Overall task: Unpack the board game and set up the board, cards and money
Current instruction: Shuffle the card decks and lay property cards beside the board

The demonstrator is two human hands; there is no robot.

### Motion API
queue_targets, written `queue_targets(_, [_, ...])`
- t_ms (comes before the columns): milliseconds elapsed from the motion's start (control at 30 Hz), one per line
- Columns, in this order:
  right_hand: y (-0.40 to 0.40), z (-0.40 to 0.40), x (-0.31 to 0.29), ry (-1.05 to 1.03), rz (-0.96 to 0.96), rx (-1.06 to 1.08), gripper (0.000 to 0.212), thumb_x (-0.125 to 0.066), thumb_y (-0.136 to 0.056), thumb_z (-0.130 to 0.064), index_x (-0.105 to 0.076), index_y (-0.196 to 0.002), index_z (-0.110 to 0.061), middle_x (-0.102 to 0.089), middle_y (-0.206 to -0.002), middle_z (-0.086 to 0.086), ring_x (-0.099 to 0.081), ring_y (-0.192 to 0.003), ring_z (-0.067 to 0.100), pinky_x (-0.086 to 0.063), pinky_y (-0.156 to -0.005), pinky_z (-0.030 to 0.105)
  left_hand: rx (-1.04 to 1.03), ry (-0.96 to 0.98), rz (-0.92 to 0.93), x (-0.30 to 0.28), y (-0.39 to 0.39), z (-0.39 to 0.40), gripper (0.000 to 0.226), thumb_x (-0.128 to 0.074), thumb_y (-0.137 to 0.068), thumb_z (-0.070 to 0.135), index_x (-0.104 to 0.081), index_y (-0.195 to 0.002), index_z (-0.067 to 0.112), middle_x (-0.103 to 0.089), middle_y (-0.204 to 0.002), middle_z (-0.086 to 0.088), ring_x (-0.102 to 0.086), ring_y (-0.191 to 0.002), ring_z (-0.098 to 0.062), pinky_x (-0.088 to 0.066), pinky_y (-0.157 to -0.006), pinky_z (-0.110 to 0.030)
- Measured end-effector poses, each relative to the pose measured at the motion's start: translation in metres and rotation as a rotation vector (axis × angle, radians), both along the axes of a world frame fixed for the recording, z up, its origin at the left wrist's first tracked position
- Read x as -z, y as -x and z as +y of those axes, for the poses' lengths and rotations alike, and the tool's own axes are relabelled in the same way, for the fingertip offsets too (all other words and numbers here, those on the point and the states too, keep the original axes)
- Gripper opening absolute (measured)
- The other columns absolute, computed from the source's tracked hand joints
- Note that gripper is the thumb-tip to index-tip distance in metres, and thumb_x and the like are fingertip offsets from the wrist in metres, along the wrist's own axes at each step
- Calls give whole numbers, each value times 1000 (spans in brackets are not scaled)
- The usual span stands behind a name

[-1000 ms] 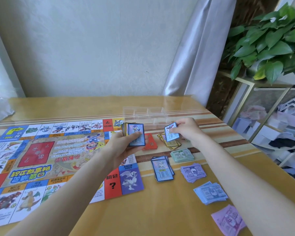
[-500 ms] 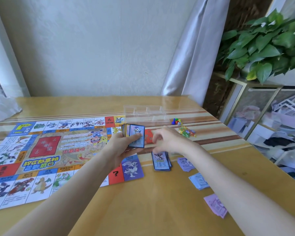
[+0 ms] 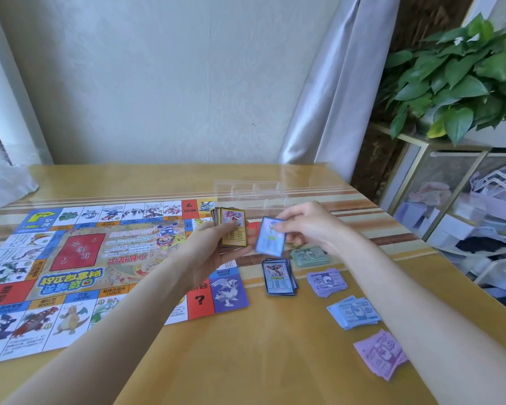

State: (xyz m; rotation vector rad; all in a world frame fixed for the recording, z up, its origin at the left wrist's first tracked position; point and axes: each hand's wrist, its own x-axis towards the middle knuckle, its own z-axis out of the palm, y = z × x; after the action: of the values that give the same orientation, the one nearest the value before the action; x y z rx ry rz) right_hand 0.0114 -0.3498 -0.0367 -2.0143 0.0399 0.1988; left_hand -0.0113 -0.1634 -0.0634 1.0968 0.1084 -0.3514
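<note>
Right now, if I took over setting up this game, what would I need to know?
Left hand holds a fanned stack of cards, a yellow-bordered one on top. Right hand pinches a single blue card in the air above the blue card pile.
Done: the board lies unfolded on the table. Money sits right of it in separate piles: green, purple, blue, pink. The clear plastic tray sits behind.
Left: probably drop the blue card on its pile, then sort the remaining held cards by colour.
</note>
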Motion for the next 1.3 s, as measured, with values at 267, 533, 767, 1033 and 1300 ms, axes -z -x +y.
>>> queue_targets(267, [20,3,22,734,-16,-254,24,-75,-77,-15,-64,-97,-11,-55,-80,-3,-51,-71,13,-40,-56,20,77,-106,-1,10,8,-3,7,-55,-92,7,-57,-91,1,-72,-79,-15,-71,-71,-25,-56,-76,-40])
queue_targets(533, [12,13,8,0,34,-108,29,-54,-93,-37,-64,-98,-10,-61,-81,3,-47,-56,14,-32,-42,20,61,-131,36,11,-2,-9,35,-62,-88,12,-55,-115,-9,-64,-111,-27,-63,-101,-43,-56,-74,-34])
queue_targets(767, [6,24,29,-110,-37,54,24,-65,-87,-28,-68,-95,-6,-55,-76,13,-40,-50,12,-27,-35,17,153,56,19,2,-5,-4,23,-44,-97,11,-61,-101,-4,-70,-93,-22,-71,-81,-29,-59,-68,-30])
queue_targets(1033, [-10,26,14,-158,-222,7,8,-62,-89,-16,-67,-94,-12,-67,-84,2,-58,-64,8,-43,-50,15,-37,-117,-102,-6,-28,-15,5,-56,-89,0,-61,-89,0,-68,-87,-16,-69,-69,-20,-59,-63,-28])
queue_targets(1300, [-42,-15,8,-329,-78,183,13,-52,-92,-4,-60,-89,-13,-65,-84,4,-60,-80,21,-44,-82,35,-87,-46,-80,-4,-41,-27,8,-51,-94,7,-55,-89,3,-71,-78,-11,-69,-74,-19,-57,-69,-30])
